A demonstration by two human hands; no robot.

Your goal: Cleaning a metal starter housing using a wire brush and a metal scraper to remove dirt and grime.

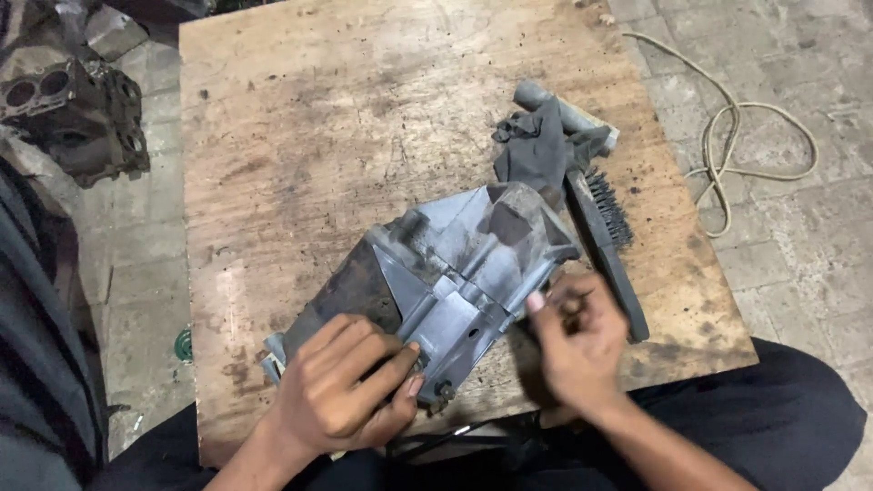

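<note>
A grey cast-metal housing (455,264) lies diagonally on a worn wooden board (318,118). My left hand (341,386) rests on its near end, fingers pressed against the metal by a small bolt. At the housing's right edge is my right hand (577,341), with the fingers curled and pinched together; whether it holds anything small I cannot tell. A black wire brush (605,241) lies just beyond my right hand, and a dark rag (536,145) is draped over a grey metal tube (568,114) behind the housing.
The board rests across my lap over dark trousers (773,418). An engine block part (73,114) sits on the paved floor at the left. A pale cord (737,136) loops on the floor at the right.
</note>
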